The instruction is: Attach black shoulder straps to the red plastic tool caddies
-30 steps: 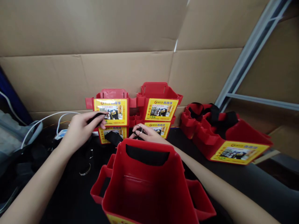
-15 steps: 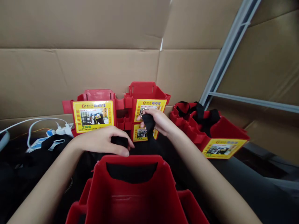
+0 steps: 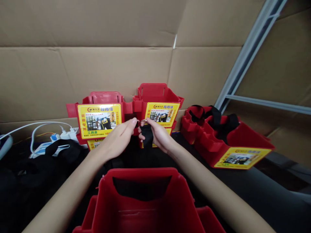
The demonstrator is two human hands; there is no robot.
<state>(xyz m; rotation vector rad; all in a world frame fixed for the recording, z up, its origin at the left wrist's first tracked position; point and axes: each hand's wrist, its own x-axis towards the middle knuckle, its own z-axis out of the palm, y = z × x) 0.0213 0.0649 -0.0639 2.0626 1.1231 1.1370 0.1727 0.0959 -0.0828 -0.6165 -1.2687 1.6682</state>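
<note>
My right hand (image 3: pixel 159 134) is closed on a black webbing strap (image 3: pixel 147 135), with a thin metal buckle (image 3: pixel 143 121) at the strap's upper end. Close by on the left, my left hand (image 3: pixel 122 137) has its fingers pressed together, the tips near the buckle. What those fingers hold, if anything, is hidden. Directly below both hands stands a red plastic tool box (image 3: pixel 143 212), open at the top, with side pockets. Black webbing (image 3: pixel 141 188) shows across the slot area of its far wall.
Behind my hands, stacked red tool boxes (image 3: pixel 107 97) with yellow labels stand against a cardboard wall (image 3: pixel 109 71). More red boxes (image 3: pixel 218 149) with black straps sit at the right. Black straps (image 3: pixel 46 171) and a white power strip (image 3: pixel 41 148) with cables lie left.
My left hand has moved up and right, its fingertips now near the buckle. The right hand has come slightly lower, still holding the strap. The view has shifted a little.
</note>
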